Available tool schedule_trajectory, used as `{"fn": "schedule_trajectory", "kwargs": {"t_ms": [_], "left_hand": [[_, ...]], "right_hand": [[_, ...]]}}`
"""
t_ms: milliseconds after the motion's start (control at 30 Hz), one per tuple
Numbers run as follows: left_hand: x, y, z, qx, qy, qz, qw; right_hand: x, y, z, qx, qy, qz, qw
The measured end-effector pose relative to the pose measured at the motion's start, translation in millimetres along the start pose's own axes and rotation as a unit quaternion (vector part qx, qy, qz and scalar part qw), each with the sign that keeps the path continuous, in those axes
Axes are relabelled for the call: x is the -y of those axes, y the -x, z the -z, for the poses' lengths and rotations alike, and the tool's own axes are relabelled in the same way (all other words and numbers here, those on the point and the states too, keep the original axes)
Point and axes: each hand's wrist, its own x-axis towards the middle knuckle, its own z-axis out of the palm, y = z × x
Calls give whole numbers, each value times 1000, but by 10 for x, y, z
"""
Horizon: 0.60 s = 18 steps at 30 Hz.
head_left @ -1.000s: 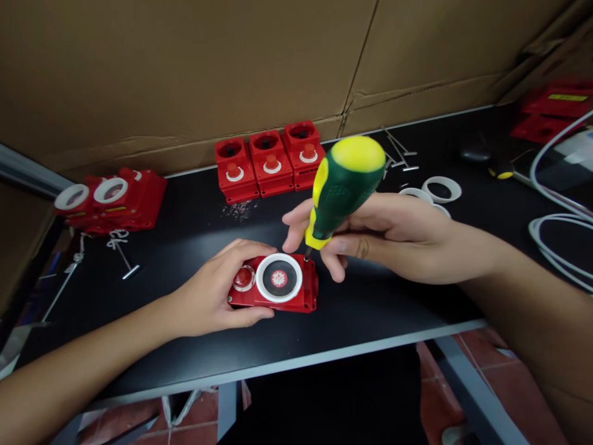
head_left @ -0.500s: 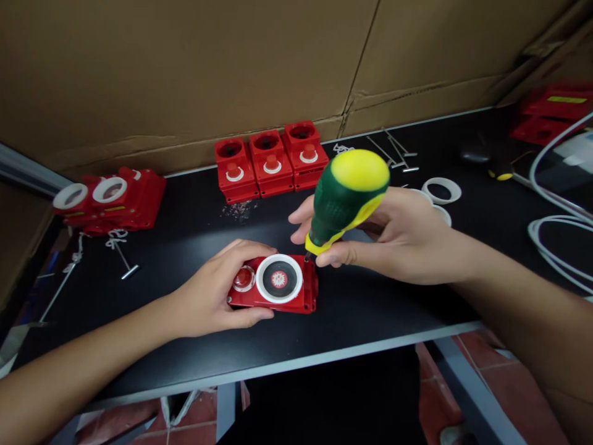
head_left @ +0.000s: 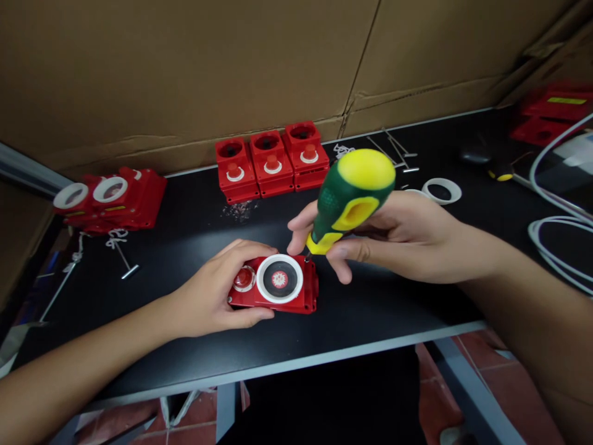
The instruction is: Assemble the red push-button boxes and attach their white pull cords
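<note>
A red box (head_left: 296, 301) with a white ring (head_left: 280, 278) around a black disc and a red button (head_left: 243, 278) lies on the black table. My left hand (head_left: 222, 287) grips its left end, fingers along the far side and thumb on the near side. In my right hand (head_left: 393, 238) is a green and yellow screwdriver (head_left: 345, 194), held upright and tilted, its handle top leaning right. The tip is at the screw in the box's far right corner; whether it sits in the screw head is too small to tell.
Three red boxes (head_left: 272, 162) stand in a row at the back against cardboard. More red boxes (head_left: 146, 198) with white rings are at the left. To the right lie a white ring (head_left: 441, 191), metal T-bars (head_left: 410, 169), another screwdriver (head_left: 504, 175) and a white cable (head_left: 556, 247).
The screwdriver handle has turned and leans slightly further right. My right hand's fingers have shifted around it, one now extending below the thumb. My left hand and the box have stayed put.
</note>
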Motion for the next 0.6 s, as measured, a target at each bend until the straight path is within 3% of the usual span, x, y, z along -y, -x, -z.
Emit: {"fn": "schedule_trajectory", "kwargs": {"t_ms": [600], "left_hand": [[-2,-27,-17,-11,9,-16,1000]], "right_hand": [[-46,-16,-88,-121,96,-12,988]]}}
